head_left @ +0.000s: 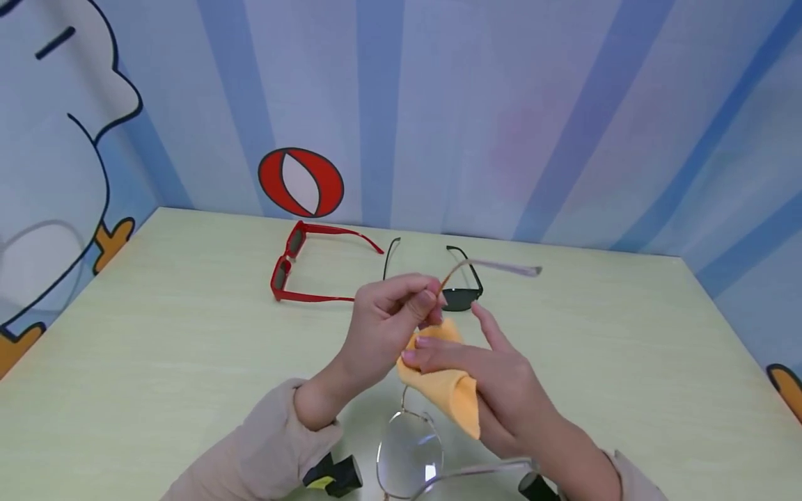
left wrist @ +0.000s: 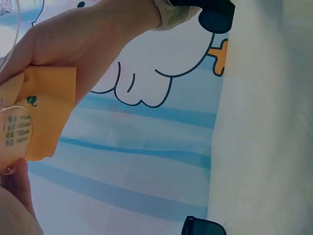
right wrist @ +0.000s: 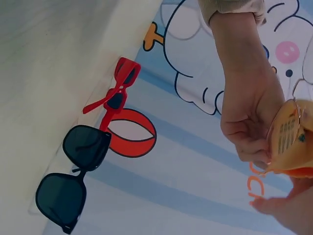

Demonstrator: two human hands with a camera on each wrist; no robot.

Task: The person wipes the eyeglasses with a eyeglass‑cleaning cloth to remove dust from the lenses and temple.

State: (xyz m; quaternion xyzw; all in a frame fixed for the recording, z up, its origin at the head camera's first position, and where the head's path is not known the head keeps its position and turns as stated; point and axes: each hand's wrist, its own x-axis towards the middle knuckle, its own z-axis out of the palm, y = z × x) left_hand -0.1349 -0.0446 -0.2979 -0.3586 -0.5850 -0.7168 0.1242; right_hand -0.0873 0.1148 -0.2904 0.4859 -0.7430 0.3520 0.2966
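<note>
A pair of eyeglasses with clear lenses and a thin gold frame (head_left: 380, 435) is held up over the table between both hands. My left hand (head_left: 382, 327) pinches it near the hinge of one temple arm (head_left: 501, 266), which points away to the right. The right hand (head_left: 510, 383) holds a folded orange cleaning cloth (head_left: 460, 393) against the far lens. Thumb and fingers press the cloth, and the index finger sticks out. Through a lens (left wrist: 17, 127) in the left wrist view, print on the cloth shows. The near lens (head_left: 410, 452) is uncovered.
Red-framed sunglasses (head_left: 316, 297) lie at the back left of the table with arms unfolded. Black sunglasses (head_left: 460, 299) lie to their right, behind my hands and partly hidden. A printed blue backdrop (head_left: 438, 125) stands along the table's back edge.
</note>
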